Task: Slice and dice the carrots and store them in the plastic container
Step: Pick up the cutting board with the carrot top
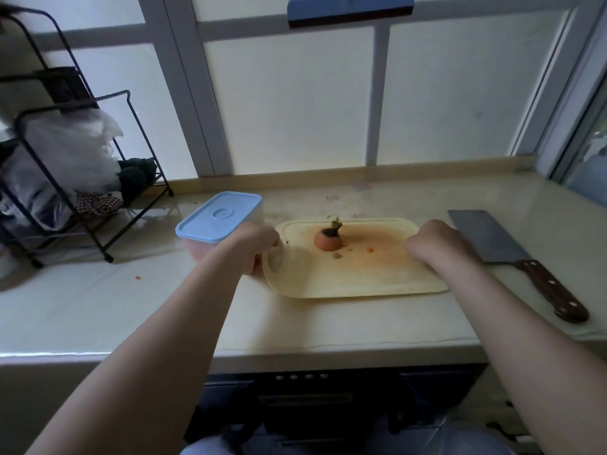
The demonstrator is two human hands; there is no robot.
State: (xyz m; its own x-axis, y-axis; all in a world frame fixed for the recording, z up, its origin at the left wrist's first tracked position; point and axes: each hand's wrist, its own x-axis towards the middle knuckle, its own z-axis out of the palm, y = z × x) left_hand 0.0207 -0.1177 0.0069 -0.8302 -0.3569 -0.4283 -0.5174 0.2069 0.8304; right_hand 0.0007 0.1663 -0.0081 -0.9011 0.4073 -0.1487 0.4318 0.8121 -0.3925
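Fingers of L hand [259, 246] & R hand [435, 246] grasp cutting board [345, 279] ends; carrot top [328, 240] on it.

— Setting, by class?
— Home kitchen.
— Evidence, itemised?
— One: pale countertop [328, 323] with raised back lip, beneath frosted window panes [295, 110]. Two: yellowish cutting board [348, 277], orange-stained, bearing a carrot top [328, 240]. Three: cleaver [486, 239], riveted wooden handle, lying right of the board. Four: plastic container [219, 217], blue lid on, left of the board. Five: black wire rack [75, 104] holding bags and cloths. Six: dark appliance front [305, 400] with a row of knobs [300, 377], under the counter.
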